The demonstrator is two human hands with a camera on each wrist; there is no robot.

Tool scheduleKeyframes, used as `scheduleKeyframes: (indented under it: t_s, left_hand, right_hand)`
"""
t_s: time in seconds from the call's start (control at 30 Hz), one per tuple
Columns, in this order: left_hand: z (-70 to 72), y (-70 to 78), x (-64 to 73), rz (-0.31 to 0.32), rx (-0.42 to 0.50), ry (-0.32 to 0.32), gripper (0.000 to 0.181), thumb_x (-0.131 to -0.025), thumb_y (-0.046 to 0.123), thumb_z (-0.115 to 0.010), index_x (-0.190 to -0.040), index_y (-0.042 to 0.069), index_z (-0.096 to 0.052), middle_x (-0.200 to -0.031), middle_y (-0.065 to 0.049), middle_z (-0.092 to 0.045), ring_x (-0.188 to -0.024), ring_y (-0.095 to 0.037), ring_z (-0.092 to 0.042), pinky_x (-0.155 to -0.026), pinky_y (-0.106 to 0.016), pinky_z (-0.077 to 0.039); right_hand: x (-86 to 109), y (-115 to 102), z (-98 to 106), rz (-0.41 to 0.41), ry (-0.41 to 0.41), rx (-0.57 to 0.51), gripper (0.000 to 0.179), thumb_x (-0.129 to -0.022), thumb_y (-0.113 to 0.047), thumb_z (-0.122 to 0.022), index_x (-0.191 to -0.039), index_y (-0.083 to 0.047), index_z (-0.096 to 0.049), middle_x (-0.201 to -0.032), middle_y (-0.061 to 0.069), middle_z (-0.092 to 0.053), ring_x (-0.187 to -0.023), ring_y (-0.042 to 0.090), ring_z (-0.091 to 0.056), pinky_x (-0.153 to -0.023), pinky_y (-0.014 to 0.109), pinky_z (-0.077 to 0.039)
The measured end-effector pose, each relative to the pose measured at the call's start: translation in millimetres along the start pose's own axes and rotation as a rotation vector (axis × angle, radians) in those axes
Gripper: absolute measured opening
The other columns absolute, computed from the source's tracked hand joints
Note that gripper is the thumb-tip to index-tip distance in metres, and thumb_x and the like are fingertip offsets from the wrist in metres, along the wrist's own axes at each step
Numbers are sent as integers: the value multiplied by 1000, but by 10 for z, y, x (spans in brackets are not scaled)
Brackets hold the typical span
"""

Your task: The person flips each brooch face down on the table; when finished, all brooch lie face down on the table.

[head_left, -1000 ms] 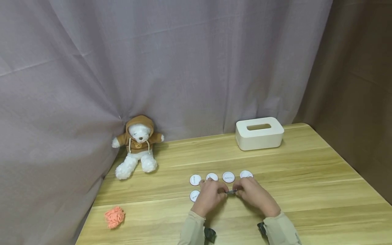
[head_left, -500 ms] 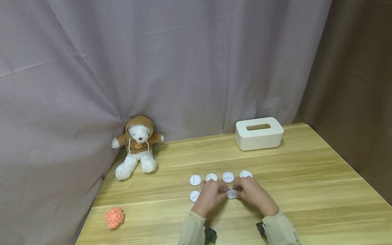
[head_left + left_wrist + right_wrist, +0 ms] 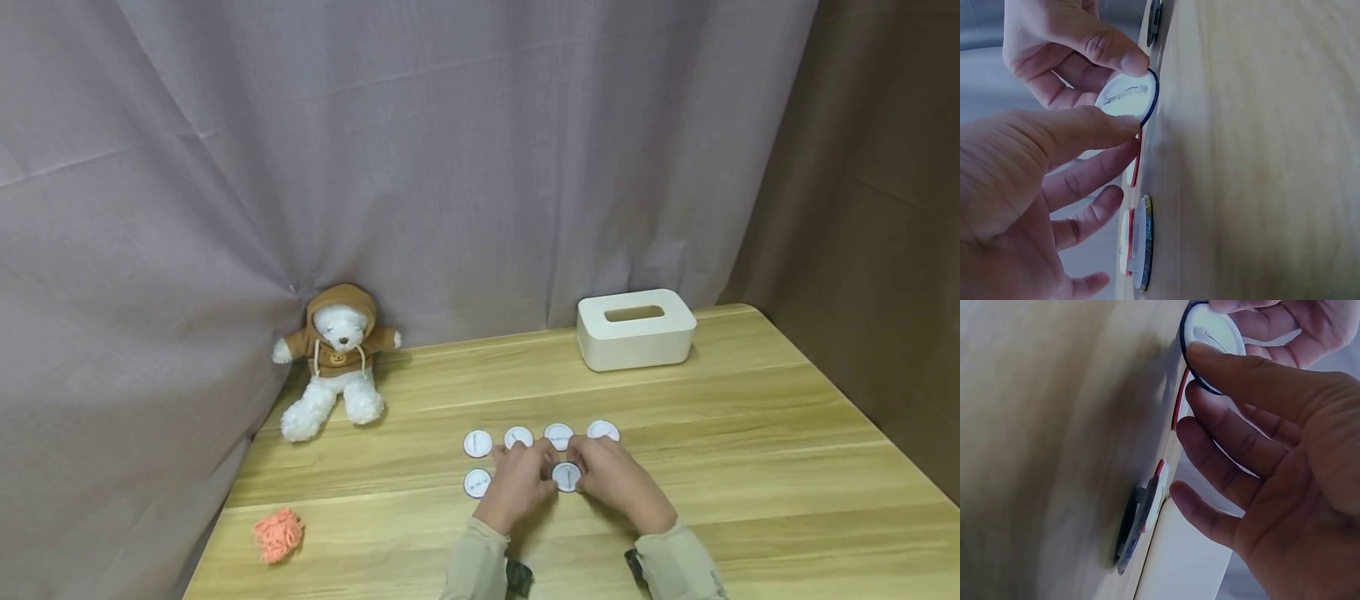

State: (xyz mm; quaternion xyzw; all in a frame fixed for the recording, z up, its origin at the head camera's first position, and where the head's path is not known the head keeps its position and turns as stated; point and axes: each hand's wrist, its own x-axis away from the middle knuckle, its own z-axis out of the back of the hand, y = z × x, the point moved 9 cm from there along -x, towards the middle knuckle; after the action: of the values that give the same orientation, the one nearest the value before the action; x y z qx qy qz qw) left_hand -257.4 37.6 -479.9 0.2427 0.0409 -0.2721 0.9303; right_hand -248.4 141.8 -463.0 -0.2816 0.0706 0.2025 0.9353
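A round pin-back button badge [image 3: 566, 477] is held between the two hands, its white back with the metal pin facing up. My left hand [image 3: 517, 485] pinches its left edge, thumb on the white back, as the left wrist view shows. Opposite, my right hand [image 3: 617, 482] pinches the right edge the same way, other fingers spread. The dark rim of the badge [image 3: 1130, 97] is tilted close over the tabletop. Beyond the hands lies a row of similar badges, including one at the left end [image 3: 477, 443] and one [image 3: 603, 429] partly behind the right hand.
Another badge [image 3: 477, 483] lies left of the left hand. A white tissue box [image 3: 636, 342] stands at the back right of the wooden table [image 3: 750, 433]. A plush bear [image 3: 341, 358] in a brown hoodie sits back left, and a coral yarn bundle [image 3: 279, 535] lies front left.
The badge between the hands has turned from edge-on to showing its white back, and now lies flatter. Both hands stay nearly in place around it.
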Motion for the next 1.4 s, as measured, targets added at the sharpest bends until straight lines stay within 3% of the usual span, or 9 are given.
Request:
scheduleKeyframes:
  t_s: [0.1,0.43,0.7,1.13,1.4]
  left_hand:
    - [-13,-10,-3,21,-23,-4,31,-71,12,-84,-95,17,-65,-65,14,-54,-74,-13,-50,-89,-52,-34]
    - [-19,-20,4,65,-63,-3,29,-68,17,-86,-94,18,-72,-83,6,-57,-85,-19,-49,-81,-43,-32]
    - [-24,-53,25,91,-35,6,24,-68,15,-86,-88,18,-73,-100,0,-61,-99,-25,-49,-82,-43,-33]
    - [-67,-31,14,66,-82,-18,14,-70,18,-84,-82,17,-76,-111,-3,-63,-108,-32,-49,-85,-52,-37]
    - [-56,-10,8,63,-79,-9,20,-68,18,-84,-87,16,-78,-108,-1,-63,-105,-28,-49,-85,-52,-36]
  right_hand:
    - [-3,-10,-13,12,7,21,34,-59,9,-75,-73,-17,-57,-62,-13,-45,-59,6,-41,-57,26,-37]
    - [-20,12,-48,-37,-36,66,32,-60,7,-76,-70,-18,-58,-64,-10,-47,-62,9,-43,-59,30,-37]
    - [-15,-44,-46,15,-22,82,28,-59,4,-80,-69,-16,-63,-66,-9,-52,-64,9,-42,-62,32,-38]
    - [5,-22,-109,-10,-82,130,33,-64,-1,-85,-62,-18,-57,-70,-7,-54,-68,17,-44,-66,43,-40]
    - [-11,10,-91,-43,-87,140,29,-65,-2,-85,-64,-18,-61,-71,-7,-56,-69,18,-46,-69,47,-41]
